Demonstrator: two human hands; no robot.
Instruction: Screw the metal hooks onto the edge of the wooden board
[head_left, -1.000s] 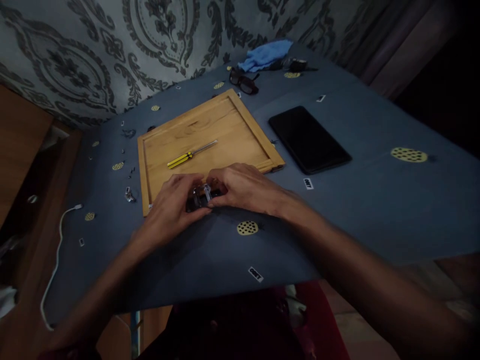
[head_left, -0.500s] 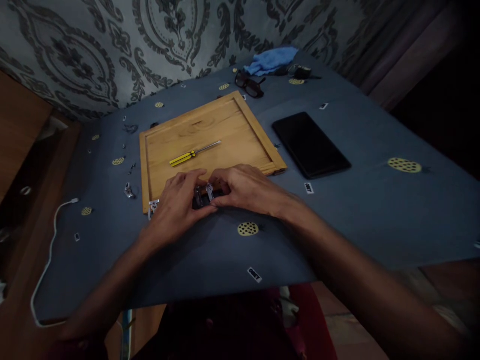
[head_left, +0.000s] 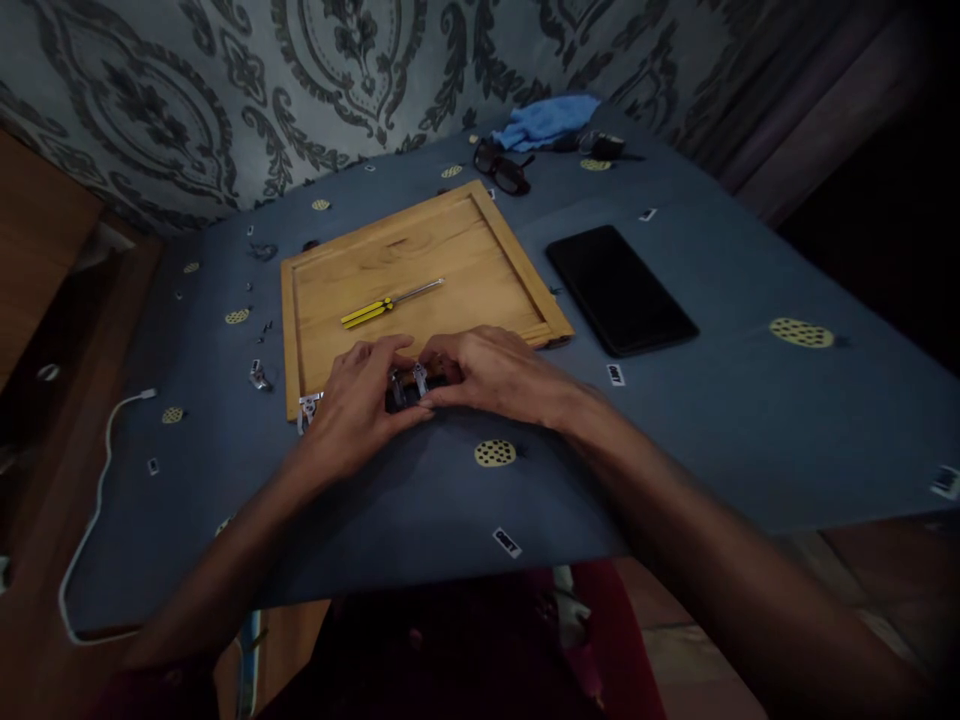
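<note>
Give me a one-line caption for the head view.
Both hands, left and right, grip a small dark part at the wooden tray's near edge, screwdriver lying inside.

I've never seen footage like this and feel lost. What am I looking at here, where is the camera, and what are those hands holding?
There is no machine here. A camera on a person's head looks down at their own bare hands. The left hand and right hand together grip a small dark part with metal bits at the near edge of a wooden tray. In the tray lies a yellow screwdriver. On the blue tablecloth lie a black phone, glasses and a blue cloth.
</note>
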